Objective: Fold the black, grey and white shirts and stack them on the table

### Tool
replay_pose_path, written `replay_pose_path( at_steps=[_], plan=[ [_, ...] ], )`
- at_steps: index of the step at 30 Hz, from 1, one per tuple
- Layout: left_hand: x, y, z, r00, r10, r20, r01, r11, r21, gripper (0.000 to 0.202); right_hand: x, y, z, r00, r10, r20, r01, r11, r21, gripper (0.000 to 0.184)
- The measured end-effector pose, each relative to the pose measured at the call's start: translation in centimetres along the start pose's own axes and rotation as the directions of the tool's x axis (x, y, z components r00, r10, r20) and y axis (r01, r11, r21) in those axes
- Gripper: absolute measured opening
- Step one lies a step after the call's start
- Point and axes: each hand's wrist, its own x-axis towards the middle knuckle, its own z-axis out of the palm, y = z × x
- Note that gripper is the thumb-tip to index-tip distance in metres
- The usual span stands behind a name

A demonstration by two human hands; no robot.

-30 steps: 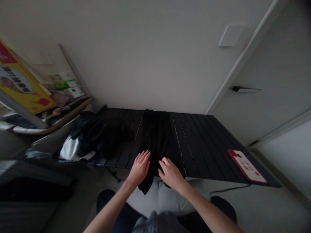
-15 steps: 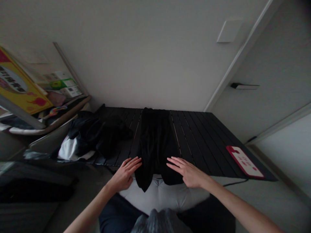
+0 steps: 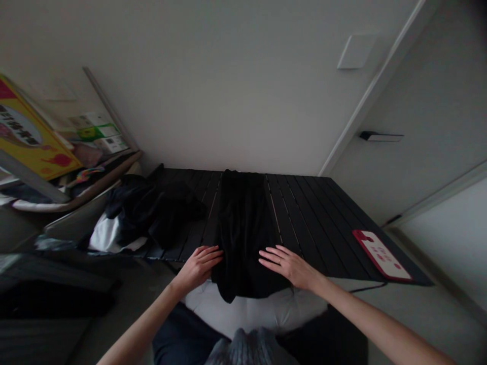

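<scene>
A black cloth garment [image 3: 243, 238] lies folded lengthwise on the dark slatted table [image 3: 308, 228], its lower end hanging over the near edge. My left hand [image 3: 198, 268] rests flat and open against the garment's left side. My right hand [image 3: 289, 267] lies open on the table, its fingertips at the garment's right edge. Neither hand grips the cloth.
A heap of dark clothes [image 3: 152, 213] with white cloth [image 3: 108, 235] lies at the table's left end. A red-and-white card [image 3: 381, 255] sits near the right edge. A door handle [image 3: 380, 136] and wall are beyond; a pale cushion [image 3: 251, 309] lies below.
The garment's lower end has closed into one wider, smoother piece, with the earlier gap gone. Both hands stay near its sides, flat and open, and have shifted little.
</scene>
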Motion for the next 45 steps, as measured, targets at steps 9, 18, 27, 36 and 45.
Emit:
replay_pose_path(
  at_steps=[9, 18, 27, 36, 45],
  plan=[
    [2.9, -0.2, 0.9, 0.870, -0.492, 0.038, 0.429, 0.716, -0.551, 0.040, 2.2, 0.4, -1.0, 0.889, 0.434, -0.145, -0.230, 0.698, 0.678, 0.040],
    [5.8, -0.8, 0.8, 0.597, -0.801, 0.039, 0.490, 0.325, -0.809, 0.048, 5.4, 2.6, 0.7, 0.497, 0.866, -0.056, -0.419, 0.295, 0.859, 0.057],
    [6.2, -0.9, -0.5, 0.730, -0.683, 0.036, 0.389, 0.371, -0.843, 0.048, 5.1, 3.9, 0.6, 0.755, 0.646, -0.110, -0.145, 0.328, 0.933, 0.046],
    [10.7, -5.1, -2.8, 0.623, -0.636, -0.455, 0.504, 0.772, -0.388, 0.012, 7.8, 7.9, -4.1, 0.603, 0.681, -0.416, -0.217, 0.642, 0.736, 0.039],
    [18.4, -12.0, -3.7, 0.654, -0.516, -0.554, 0.595, 0.803, -0.046, 0.013, 13.4, 18.2, -5.9, 0.487, 0.563, -0.667, -0.508, 0.804, 0.308, 0.031]
  ],
)
